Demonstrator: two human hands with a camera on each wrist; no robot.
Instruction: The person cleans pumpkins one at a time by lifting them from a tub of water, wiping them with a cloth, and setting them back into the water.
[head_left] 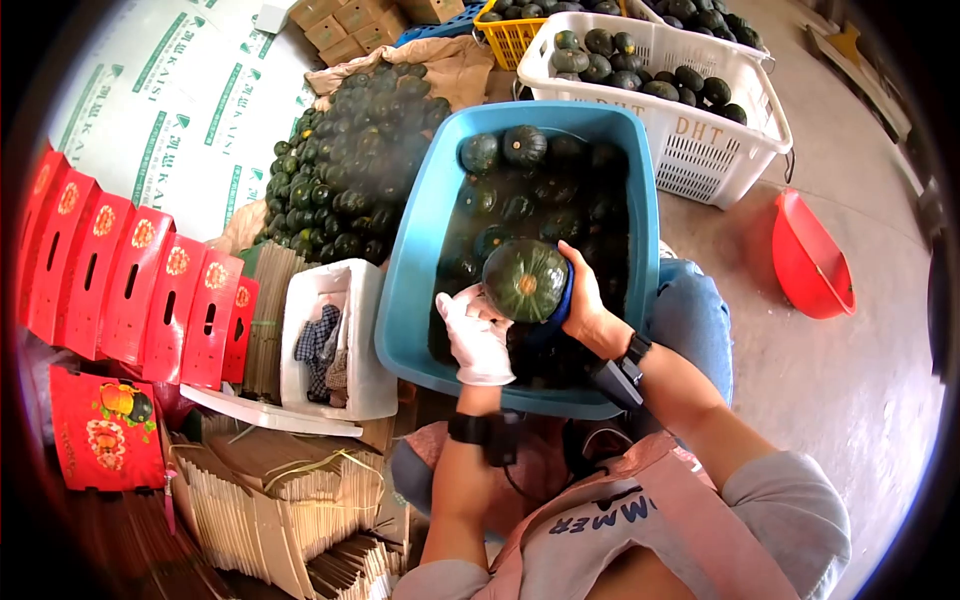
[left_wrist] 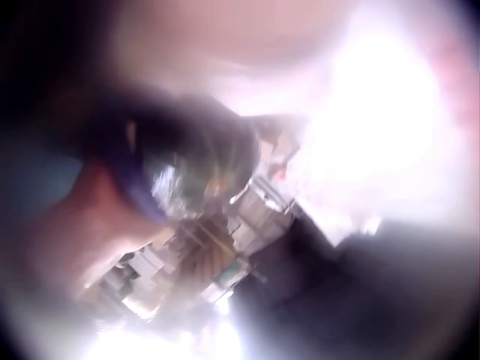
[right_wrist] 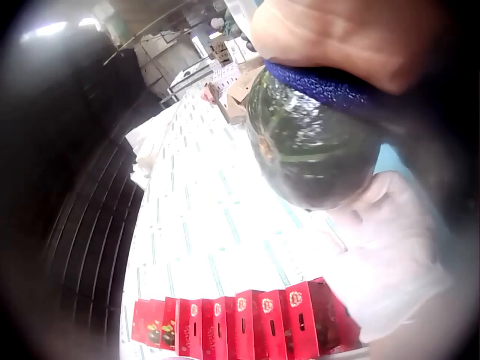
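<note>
A round dark green pumpkin (head_left: 525,281) is held between both hands above the blue tub (head_left: 395,300). My left hand (head_left: 476,338), in a white glove, grips its lower left side. My bare right hand (head_left: 592,312) holds a blue cloth (head_left: 566,292) against the pumpkin's right side. In the right wrist view the cloth (right_wrist: 319,84) lies between the right hand (right_wrist: 345,37) and the shiny pumpkin (right_wrist: 307,142), with the gloved left hand (right_wrist: 390,240) underneath. More pumpkins (head_left: 525,146) sit in dark water in the tub. The left wrist view is badly blurred.
A large heap of pumpkins (head_left: 340,170) lies beyond the tub's left side. White crates (head_left: 690,150) of pumpkins stand behind it. A foam box (head_left: 370,330) with cloths, red cartons (head_left: 130,265) and folded cardboard (head_left: 280,510) are at left. A red basin (head_left: 805,255) lies at right.
</note>
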